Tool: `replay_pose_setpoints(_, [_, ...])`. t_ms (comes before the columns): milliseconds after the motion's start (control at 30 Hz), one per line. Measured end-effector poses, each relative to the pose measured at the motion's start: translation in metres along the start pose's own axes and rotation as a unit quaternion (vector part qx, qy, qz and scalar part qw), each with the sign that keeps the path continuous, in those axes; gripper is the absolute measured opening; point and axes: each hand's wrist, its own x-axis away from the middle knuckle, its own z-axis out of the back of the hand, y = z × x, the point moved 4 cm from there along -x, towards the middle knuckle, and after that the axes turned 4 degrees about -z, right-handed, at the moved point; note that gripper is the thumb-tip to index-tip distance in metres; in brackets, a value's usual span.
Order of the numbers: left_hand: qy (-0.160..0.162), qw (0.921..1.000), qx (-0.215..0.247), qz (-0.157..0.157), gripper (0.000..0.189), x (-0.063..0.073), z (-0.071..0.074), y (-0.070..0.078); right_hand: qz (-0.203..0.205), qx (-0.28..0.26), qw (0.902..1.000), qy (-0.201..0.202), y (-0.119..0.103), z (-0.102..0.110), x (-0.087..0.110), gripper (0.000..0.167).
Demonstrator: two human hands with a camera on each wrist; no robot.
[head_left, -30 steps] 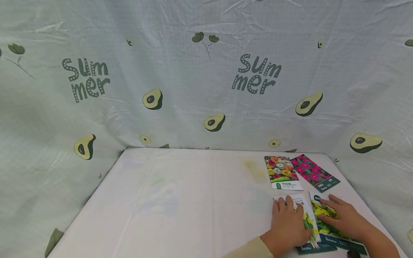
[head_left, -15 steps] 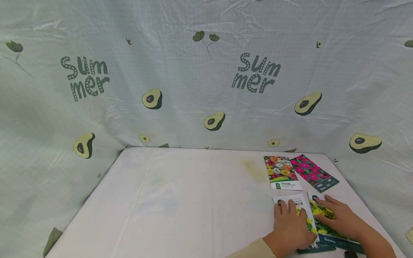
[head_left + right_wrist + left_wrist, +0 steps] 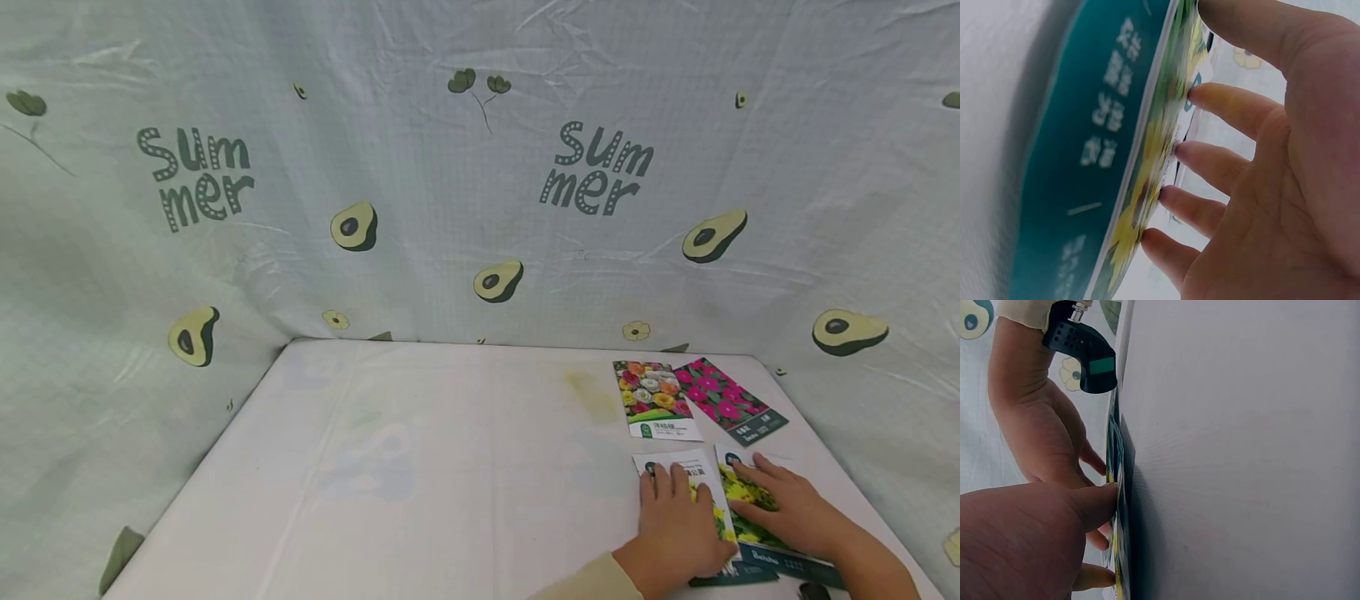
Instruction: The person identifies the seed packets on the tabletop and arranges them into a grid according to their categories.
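Observation:
In the head view my left hand (image 3: 675, 529) rests with extended fingers on a white flower seed packet (image 3: 696, 463) with yellow blooms. A dark green edge of another packet (image 3: 753, 574) shows below it. To the right, my right hand (image 3: 798, 510) lies with spread fingers on a yellow-flowered seed packet (image 3: 759, 493) with a dark green bottom band. The left wrist view shows my left thumb (image 3: 1094, 503) at the edges of the packets. In the right wrist view the right fingertips touch the packet face, above its green band (image 3: 1085, 137).
Behind the hands lie a packet with mixed-colour blooms (image 3: 652, 402) and a pink-flowered packet (image 3: 723, 400), their edges close together. The white-covered table (image 3: 420, 467) reaches a hanging avocado-print cloth (image 3: 420, 167). A black wrist device (image 3: 1091, 359) sits on the right wrist.
My left hand has slid slightly right over the white packet, covering more of its flowers. The right hand stays on its packet. Between the last two frames almost nothing differs.

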Motion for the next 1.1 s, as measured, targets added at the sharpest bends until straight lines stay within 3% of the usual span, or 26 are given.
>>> replay_pose_setpoints(233, [-0.011,0.9997,-0.015,-0.017,0.063,0.001,0.004,-0.001,0.002,-0.005,1.0000,-0.004,0.002,-0.001,-0.001,0.092])
replay_pose_setpoints(467, [-0.016,0.9996,-0.020,-0.009,0.064,0.002,0.007,-0.002,-0.003,0.005,1.0000,0.007,0.003,0.000,0.000,0.093])
replay_pose_setpoints(833, [0.006,0.9996,-0.026,-0.005,0.074,-0.004,0.003,-0.008,-0.012,0.015,0.9998,0.003,0.002,0.000,0.003,0.095])
replay_pose_setpoints(1100, [0.011,0.9998,-0.014,-0.010,0.073,0.005,0.009,-0.013,-0.018,0.015,0.9997,-0.005,0.001,-0.001,0.003,0.098])
